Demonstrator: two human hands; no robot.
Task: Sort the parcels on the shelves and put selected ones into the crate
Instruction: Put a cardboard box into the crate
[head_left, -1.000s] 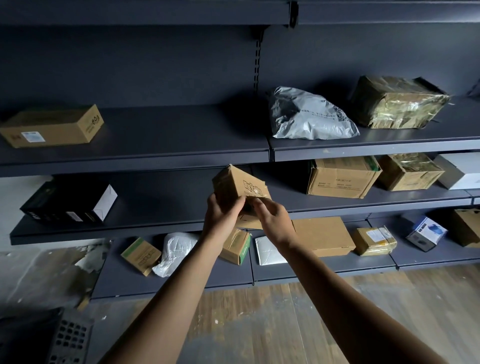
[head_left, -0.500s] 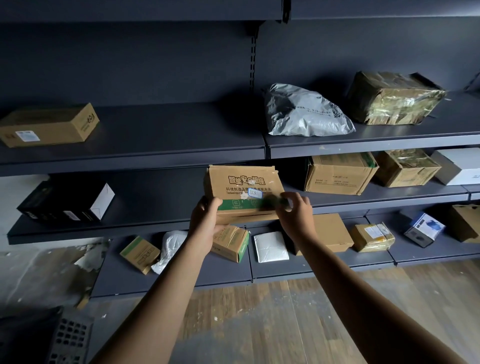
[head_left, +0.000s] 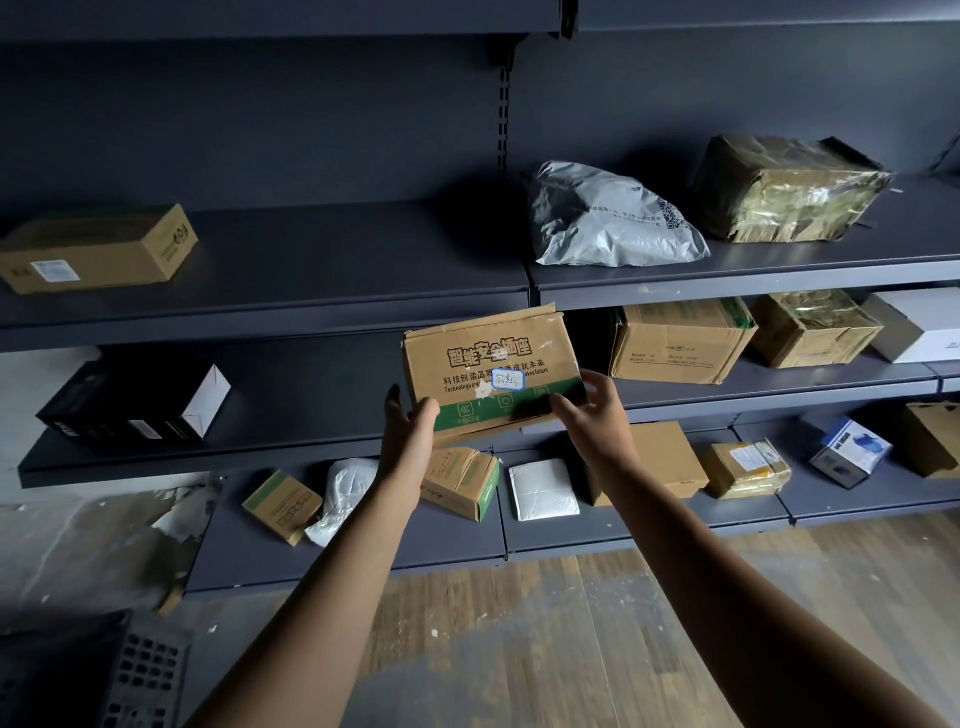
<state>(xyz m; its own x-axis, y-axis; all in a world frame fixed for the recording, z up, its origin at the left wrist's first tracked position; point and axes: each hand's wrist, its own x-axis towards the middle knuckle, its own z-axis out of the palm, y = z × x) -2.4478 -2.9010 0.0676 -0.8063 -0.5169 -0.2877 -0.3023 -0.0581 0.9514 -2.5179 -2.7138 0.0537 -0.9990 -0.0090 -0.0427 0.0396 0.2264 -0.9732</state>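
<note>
Left grip (head_left: 410, 441) and right grip (head_left: 597, 421) are pinching the box (head_left: 488, 358) by its lower corners, long axis level; crate (head_left: 140, 675) is sitting lower-left, nearer the left.

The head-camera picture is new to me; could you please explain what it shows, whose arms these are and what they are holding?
There is no machine here: a person wears one camera on the head, looking forward and down, so the two bare arms are their own. The left hand and right hand hold a cardboard box with a green band by its lower corners, in front of dark shelves. On the shelves lie more parcels: a grey plastic bag, a tape-wrapped parcel, a black box and other cartons. The dark crate shows at the bottom left.
</note>
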